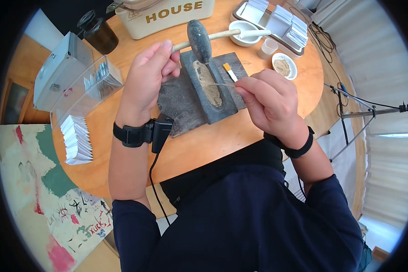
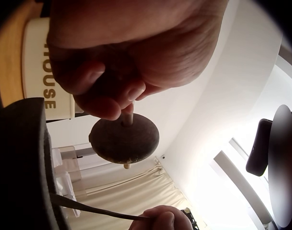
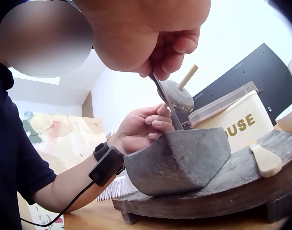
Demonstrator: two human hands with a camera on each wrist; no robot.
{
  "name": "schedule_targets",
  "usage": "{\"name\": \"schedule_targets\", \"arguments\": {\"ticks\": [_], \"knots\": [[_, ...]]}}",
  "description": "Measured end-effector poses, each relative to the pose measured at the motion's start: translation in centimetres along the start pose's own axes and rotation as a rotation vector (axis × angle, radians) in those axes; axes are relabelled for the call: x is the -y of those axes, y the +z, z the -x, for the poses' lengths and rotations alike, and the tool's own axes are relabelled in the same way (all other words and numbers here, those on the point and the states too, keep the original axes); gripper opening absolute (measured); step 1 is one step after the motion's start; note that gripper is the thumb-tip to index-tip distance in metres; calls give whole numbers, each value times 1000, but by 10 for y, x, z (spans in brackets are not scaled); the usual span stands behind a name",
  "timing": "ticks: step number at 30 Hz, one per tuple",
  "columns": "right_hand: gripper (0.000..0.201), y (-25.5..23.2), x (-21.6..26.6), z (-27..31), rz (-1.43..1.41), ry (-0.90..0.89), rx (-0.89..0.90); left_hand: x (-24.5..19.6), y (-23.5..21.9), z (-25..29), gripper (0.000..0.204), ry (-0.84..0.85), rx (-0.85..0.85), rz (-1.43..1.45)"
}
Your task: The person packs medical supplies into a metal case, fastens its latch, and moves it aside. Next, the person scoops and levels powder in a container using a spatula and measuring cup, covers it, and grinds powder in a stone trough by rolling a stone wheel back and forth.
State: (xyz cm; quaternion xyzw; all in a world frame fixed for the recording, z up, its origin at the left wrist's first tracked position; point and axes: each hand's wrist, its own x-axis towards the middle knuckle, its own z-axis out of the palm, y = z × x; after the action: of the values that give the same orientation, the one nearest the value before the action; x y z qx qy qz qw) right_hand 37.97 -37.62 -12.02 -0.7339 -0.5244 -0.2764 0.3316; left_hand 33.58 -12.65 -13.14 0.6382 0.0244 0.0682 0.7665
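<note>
My left hand [image 1: 147, 68] grips one end of the wooden axle [image 1: 224, 34] of a grey stone grinding wheel [image 1: 199, 41]. The wheel hangs raised over a boat-shaped stone trough [image 1: 220, 114], tan powder [image 1: 211, 94] lying along its hollow. Between thumb and fingers my right hand [image 1: 274, 97] pinches a thin, flat metal spatula [image 3: 171, 100]. Its far end reaches down into the trough, at the powder. In the left wrist view, the wheel [image 2: 126, 141] shows nearly face-on below the curled fingers. A dark slab [image 1: 177, 106] carries the trough.
A small brush [image 1: 231, 73] lies right of the trough. Beyond stand a white mortar [image 1: 235, 41], a plastic cup [image 1: 269, 47] and a powder dish [image 1: 293, 72]. Folded white papers [image 1: 77, 140], a clear box [image 1: 68, 104] and a dark jar [image 1: 102, 36] stand left; a HOUSE bin [image 1: 167, 22] behind.
</note>
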Motion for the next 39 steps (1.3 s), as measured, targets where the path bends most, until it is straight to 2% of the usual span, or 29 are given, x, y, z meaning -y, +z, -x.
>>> {"name": "schedule_targets", "arguments": {"ticks": [8, 15, 18, 20, 24, 27, 29, 30, 32, 35, 39], "knots": [[12, 10, -6, 3, 24, -4, 41, 0, 2, 1, 34, -1, 2, 13], [15, -7, 2, 14, -6, 12, 34, 0, -2, 1, 34, 9, 5, 18], [15, -11, 0, 25, -37, 74, 32, 0, -1, 0, 34, 0, -6, 17], [14, -11, -1, 33, -24, 144, 96, 0, 0, 0, 34, 0, -4, 12], [14, -19, 3, 41, 33, 153, 126, 2, -2, 0, 33, 3, 7, 26], [16, -30, 10, 34, 43, 122, 121, 2, 0, 0, 33, 2, 7, 23], [17, -34, 15, 27, 33, 8, 148, 2, 1, 0, 33, -3, 0, 19], [17, -34, 18, 24, 35, 12, 144, 2, 0, 0, 34, 0, 7, 17], [19, -31, 23, 19, 41, -30, 224, 2, -1, 0, 34, 4, 20, 10], [19, -8, 11, 19, 53, -56, 201, 2, 2, 0, 34, 13, 23, 15], [19, -13, 17, 11, 81, -54, 160, 1, 1, 3, 33, 7, 4, 15]]}}
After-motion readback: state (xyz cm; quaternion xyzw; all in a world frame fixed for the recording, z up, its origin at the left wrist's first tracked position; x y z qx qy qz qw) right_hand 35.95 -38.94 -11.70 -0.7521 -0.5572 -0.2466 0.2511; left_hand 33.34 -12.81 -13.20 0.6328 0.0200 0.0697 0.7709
